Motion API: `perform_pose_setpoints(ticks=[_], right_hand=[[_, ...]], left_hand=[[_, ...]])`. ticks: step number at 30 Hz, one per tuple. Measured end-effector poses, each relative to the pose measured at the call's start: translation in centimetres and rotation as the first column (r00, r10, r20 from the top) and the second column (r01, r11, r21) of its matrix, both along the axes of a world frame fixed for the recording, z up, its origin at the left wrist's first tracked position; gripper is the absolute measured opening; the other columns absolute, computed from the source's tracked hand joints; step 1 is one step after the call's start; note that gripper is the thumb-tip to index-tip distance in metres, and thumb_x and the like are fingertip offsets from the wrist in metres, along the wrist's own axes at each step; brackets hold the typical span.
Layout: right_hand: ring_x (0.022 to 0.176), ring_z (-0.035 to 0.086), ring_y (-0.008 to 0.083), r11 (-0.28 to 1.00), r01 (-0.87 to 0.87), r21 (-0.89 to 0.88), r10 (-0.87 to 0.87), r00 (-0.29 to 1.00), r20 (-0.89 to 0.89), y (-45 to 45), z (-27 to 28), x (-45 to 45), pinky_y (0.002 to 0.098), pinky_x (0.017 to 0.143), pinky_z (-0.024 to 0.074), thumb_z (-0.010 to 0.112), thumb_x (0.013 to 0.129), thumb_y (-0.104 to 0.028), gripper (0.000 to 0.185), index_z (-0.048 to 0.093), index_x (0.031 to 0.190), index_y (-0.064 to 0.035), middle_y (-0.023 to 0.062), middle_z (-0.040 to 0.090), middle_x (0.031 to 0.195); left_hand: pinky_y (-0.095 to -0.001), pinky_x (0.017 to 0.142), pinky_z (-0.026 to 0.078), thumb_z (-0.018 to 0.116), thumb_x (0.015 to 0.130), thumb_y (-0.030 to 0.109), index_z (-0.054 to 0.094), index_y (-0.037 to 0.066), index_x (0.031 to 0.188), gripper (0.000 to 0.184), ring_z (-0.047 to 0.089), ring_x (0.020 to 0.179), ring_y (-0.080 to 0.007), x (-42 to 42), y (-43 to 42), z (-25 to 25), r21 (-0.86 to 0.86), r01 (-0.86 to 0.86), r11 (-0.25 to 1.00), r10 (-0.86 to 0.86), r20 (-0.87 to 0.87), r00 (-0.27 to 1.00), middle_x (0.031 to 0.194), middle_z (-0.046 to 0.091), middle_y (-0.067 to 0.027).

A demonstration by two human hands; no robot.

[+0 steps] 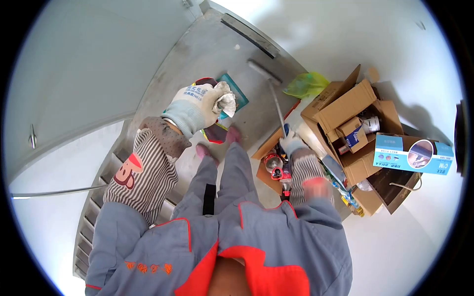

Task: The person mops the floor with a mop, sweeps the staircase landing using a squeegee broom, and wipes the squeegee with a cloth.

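My left hand (200,101), in a white and light-blue work glove, is closed around a crumpled white wad (227,100); whether it is paper or cloth I cannot tell. Beneath that hand a flat teal-edged thing (239,93) and a dark red panel with yellow and red edging (216,133) show, partly hidden by the glove. Gloved as well, my right hand (293,142) grips the grey handle of a long-handled floor tool (277,101). Its narrow grey head rests on the floor ahead; mop or broom, I cannot tell.
Open cardboard boxes (348,111) with packages stand at the right wall, a blue printed box (414,153) on top. A yellow-green plastic bag (306,85) lies beside them. Bottles (281,173) fill a low carton near my right arm. Stairs (89,232) descend at left by a metal rail (59,193).
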State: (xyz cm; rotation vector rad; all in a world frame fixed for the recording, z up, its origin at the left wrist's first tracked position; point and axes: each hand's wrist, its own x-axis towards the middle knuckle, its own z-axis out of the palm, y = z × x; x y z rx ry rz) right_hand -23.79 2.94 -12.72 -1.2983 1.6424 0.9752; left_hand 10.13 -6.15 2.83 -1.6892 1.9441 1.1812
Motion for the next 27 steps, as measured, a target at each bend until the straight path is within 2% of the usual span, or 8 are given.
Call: perform_pose_setpoints(ticks=[4,7,12,21,23,24,26,27], right_hand=[[0.116,0.053,0.0307,0.915,0.319,0.246,-0.331,0.943,0.008,-4.0,-0.1,3.8,0.0429,0.097,0.0422,0.052,0.084,-0.033,0.057,0.039,0.135,-0.0105,0.0189,0.052,0.129],[0.084,0.068,0.0266,0.977,-0.2,0.07,0.192,0.976,0.107,1.4,-0.5,4.3,0.0387,0.068,0.0551,0.052,0.085,-0.018,0.052,0.039,0.136,-0.0124,0.0179,0.062,0.113],[0.052,0.06,0.0201,0.942,0.187,0.281,-0.23,0.964,0.132,2.9,10.3,6.7,0.0357,0.045,0.0489,0.053,0.086,-0.019,0.041,0.044,0.126,-0.0169,0.0089,0.06,0.069],[0.12,0.047,0.0406,0.999,-0.035,0.011,0.035,0.999,0.003,9.4,0.9,2.6,0.0458,0.1,0.0391,0.056,0.081,-0.042,0.066,0.036,0.134,-0.0086,0.0248,0.044,0.133],[0.109,0.057,0.0355,0.995,0.062,-0.077,-0.067,0.996,-0.06,11.9,-7.5,0.0,0.0446,0.093,0.0447,0.056,0.08,-0.039,0.055,0.049,0.12,-0.0021,0.0225,0.061,0.111],[0.084,0.058,0.0318,0.82,0.527,0.224,-0.541,0.841,0.0,11.7,-8.5,0.6,0.0451,0.072,0.0454,0.055,0.083,-0.035,0.039,0.048,0.108,-0.0062,0.0172,0.059,0.089],[0.057,0.056,0.0273,0.76,0.526,0.383,-0.593,0.802,0.074,14.5,-8.7,3.0,0.0445,0.049,0.0431,0.051,0.086,-0.033,0.023,0.047,0.091,-0.0118,0.0102,0.053,0.065],[0.056,0.053,0.0267,0.97,0.139,0.198,-0.175,0.969,0.174,17.6,-7.4,6.1,0.0435,0.047,0.04,0.049,0.087,-0.036,0.023,0.046,0.087,-0.0133,0.0085,0.049,0.062]], left_hand=[[-0.041,0.076,0.05,0.049,0.083,0.019,0.055,0.018,0.116,0.033,0.062,0.09,-0.0303,0.1,0.2,0.1,-0.025,-0.008,1.0,0.008,0.014,1.0,0.099,0.064,-0.0103],[-0.044,0.075,0.049,0.056,0.075,0.02,0.059,0.014,0.107,0.033,0.06,0.087,-0.034,0.1,1.6,0.4,-0.005,-0.068,0.998,0.068,-0.036,0.997,0.096,0.062,-0.0144],[-0.043,0.075,0.048,0.054,0.076,0.018,0.059,0.015,0.109,0.033,0.06,0.088,-0.0337,1.1,6.2,1.6,-0.024,-0.109,0.994,0.108,-0.042,0.993,0.094,0.061,-0.0147],[-0.0414,0.072,0.048,0.062,0.077,0.02,0.061,0.013,0.107,0.032,0.061,0.085,-0.0324,8.6,25.2,6.5,-0.148,-0.265,0.953,0.264,-0.029,0.964,0.089,0.061,-0.0125],[-0.0411,0.071,0.049,0.064,0.075,0.018,0.061,0.013,0.107,0.032,0.061,0.084,-0.0326,10.0,30.1,7.2,-0.152,-0.297,0.943,0.298,-0.017,0.954,0.088,0.061,-0.0122],[-0.0409,0.071,0.049,0.064,0.075,0.018,0.061,0.013,0.107,0.032,0.061,0.083,-0.0323,10.6,32.7,7.3,-0.174,-0.322,0.93,0.325,-0.015,0.946,0.087,0.06,-0.012],[-0.04,0.071,0.048,0.064,0.074,0.017,0.062,0.012,0.106,0.032,0.06,0.082,-0.0315,12.0,37.7,7.5,-0.207,-0.364,0.908,0.365,-0.032,0.93,0.086,0.06,-0.0114],[-0.04,0.071,0.048,0.064,0.074,0.017,0.062,0.012,0.106,0.032,0.06,0.082,-0.0315,12.8,40.0,7.3,-0.216,-0.374,0.902,0.375,-0.037,0.926,0.086,0.06,-0.0114]])
